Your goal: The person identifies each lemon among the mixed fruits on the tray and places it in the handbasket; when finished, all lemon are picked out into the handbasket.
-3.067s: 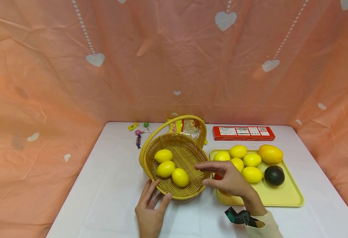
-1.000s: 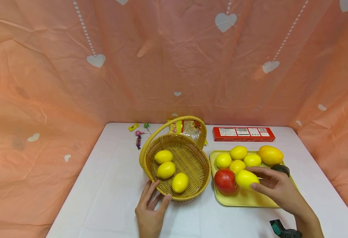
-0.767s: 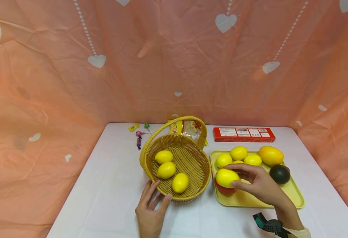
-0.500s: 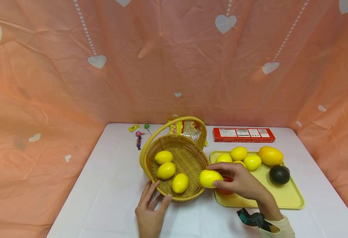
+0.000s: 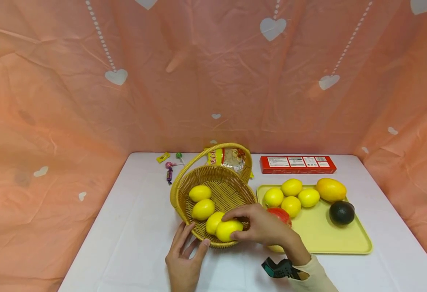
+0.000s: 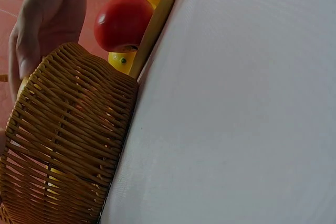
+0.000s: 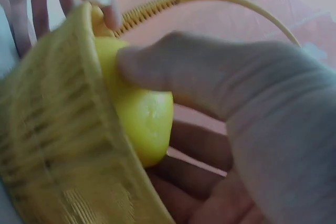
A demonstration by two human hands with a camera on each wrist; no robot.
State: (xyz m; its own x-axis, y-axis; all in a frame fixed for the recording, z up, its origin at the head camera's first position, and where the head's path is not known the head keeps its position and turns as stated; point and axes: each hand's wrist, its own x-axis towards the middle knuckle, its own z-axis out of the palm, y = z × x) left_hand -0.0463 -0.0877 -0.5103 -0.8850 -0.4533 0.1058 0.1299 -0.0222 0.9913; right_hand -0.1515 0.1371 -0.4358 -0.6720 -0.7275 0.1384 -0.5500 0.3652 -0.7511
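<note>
In the head view my right hand pinches a lemon between thumb and fingers, low inside the front right of the wicker basket. That lemon overlaps another lemon in the basket. Two more lemons lie along the basket's left side. My left hand holds the front left rim, its thumb and fingertips at the edge. The right wrist view shows the held lemon under the thumb, just inside the rim. From the left wrist, the basket's woven outer wall fills the left side.
Right of the basket, a yellow tray bears several lemons, a red round fruit, a mango and a dark avocado. Behind are a red box, a snack packet and small candies.
My right hand took a lemon from the tray and carried it left, over the red fruit, into the basket beside the front lemon. My left hand stays at the rim.
</note>
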